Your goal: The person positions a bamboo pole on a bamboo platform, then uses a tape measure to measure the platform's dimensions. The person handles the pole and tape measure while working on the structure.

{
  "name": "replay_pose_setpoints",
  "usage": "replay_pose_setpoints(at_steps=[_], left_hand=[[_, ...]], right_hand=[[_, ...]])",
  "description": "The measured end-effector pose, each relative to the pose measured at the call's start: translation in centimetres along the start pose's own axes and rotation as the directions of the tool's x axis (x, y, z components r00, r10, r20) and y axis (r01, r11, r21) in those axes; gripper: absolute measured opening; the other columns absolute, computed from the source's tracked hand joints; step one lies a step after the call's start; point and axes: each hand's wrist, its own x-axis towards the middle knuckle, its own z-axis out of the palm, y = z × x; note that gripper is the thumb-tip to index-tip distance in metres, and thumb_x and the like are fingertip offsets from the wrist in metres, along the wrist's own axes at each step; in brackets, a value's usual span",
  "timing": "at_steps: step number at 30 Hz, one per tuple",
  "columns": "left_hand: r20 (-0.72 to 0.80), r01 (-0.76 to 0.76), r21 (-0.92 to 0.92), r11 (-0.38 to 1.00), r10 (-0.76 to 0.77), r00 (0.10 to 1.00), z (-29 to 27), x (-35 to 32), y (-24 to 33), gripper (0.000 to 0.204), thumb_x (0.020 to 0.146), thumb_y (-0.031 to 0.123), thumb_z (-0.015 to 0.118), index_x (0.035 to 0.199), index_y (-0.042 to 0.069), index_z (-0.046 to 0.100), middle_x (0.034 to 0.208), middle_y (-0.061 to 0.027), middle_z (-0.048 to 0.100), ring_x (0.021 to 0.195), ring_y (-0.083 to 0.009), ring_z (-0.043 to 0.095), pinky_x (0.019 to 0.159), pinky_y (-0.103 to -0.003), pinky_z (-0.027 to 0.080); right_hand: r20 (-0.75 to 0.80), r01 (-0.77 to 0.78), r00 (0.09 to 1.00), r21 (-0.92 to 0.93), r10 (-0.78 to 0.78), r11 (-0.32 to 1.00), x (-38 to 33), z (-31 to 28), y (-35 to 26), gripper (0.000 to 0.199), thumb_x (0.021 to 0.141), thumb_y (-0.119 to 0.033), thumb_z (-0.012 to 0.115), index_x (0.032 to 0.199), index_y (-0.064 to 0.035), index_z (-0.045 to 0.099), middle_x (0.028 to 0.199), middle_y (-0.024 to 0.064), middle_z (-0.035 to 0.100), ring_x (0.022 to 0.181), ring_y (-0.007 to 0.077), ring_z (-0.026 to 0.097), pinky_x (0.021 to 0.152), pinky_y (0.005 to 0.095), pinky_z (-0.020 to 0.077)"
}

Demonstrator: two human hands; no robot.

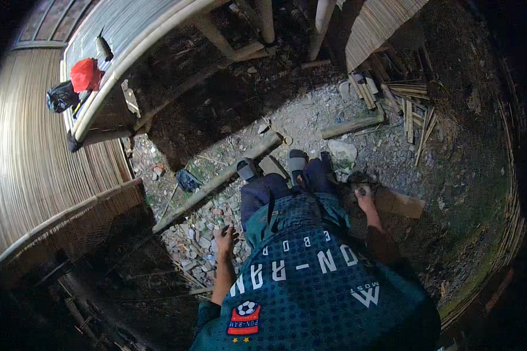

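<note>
My left hand [223, 238] is held low over the broken stones [200, 245], its fingers curled. Something small and dark shows at the fingers, too unclear to name. On the other side of my legs, my right hand [366, 199] is closed beside a wooden board [403, 204]. A dark patch shows at its fingers, and I cannot make out what they hold. My feet, in grey footwear [297, 159], rest near a thick bamboo pole [216, 182] lying across the rubble.
A raised bamboo platform [47, 152] stands at left, with a red plastic bag [86, 74] and a black bag [62, 97] on the bench edge. Another black plastic bag [188, 181] lies by the pole. A short log [352, 126] and split bamboo pieces [409, 120] lie far right.
</note>
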Motion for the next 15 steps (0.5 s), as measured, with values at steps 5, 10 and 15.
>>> replay_pose_setpoints(at_steps=[5,10,15], left_hand=[[0.006,-0.046,0.002,0.999,0.046,0.999,0.7,0.7,0.0,0.053,0.1,0.038,0.076,0.138,0.004,0.062,0.114,-0.0103,0.072,0.092,-0.0255,0.074,0.075,-0.04,0.058],[-0.039,-0.064,-0.027,0.998,0.063,0.997,0.8,-0.5,0.4,0.049,0.1,0.038,0.076,0.134,0.005,0.066,0.107,-0.0076,0.073,0.088,-0.0224,0.073,0.073,-0.037,0.057],[-0.063,-0.043,-0.023,0.999,0.042,0.997,0.9,-1.7,-0.7,0.045,0.1,0.036,0.077,0.131,0.005,0.067,0.102,-0.0063,0.073,0.08,-0.0192,0.071,0.068,-0.034,0.056]], right_hand=[[-0.053,0.167,0.985,0.115,-0.162,0.979,1.8,1.2,-0.7,0.047,0.095,-0.008,0.079,0.139,-0.0047,0.063,0.123,0.0255,0.067,0.106,0.0295,0.069,0.093,0.0448,0.0574],[0.132,-0.088,0.991,0.458,0.03,0.884,5.4,0.7,-1.8,0.043,0.097,-0.004,0.074,0.139,-0.0046,0.062,0.113,0.0208,0.069,0.09,0.0276,0.071,0.075,0.0441,0.0607],[0.099,-0.083,0.994,0.513,0.036,0.854,5.2,0.1,-6.6,0.034,0.103,-0.009,0.067,0.137,-0.0028,0.063,0.091,0.0102,0.068,0.068,0.0226,0.066,0.059,0.0391,0.0572]])
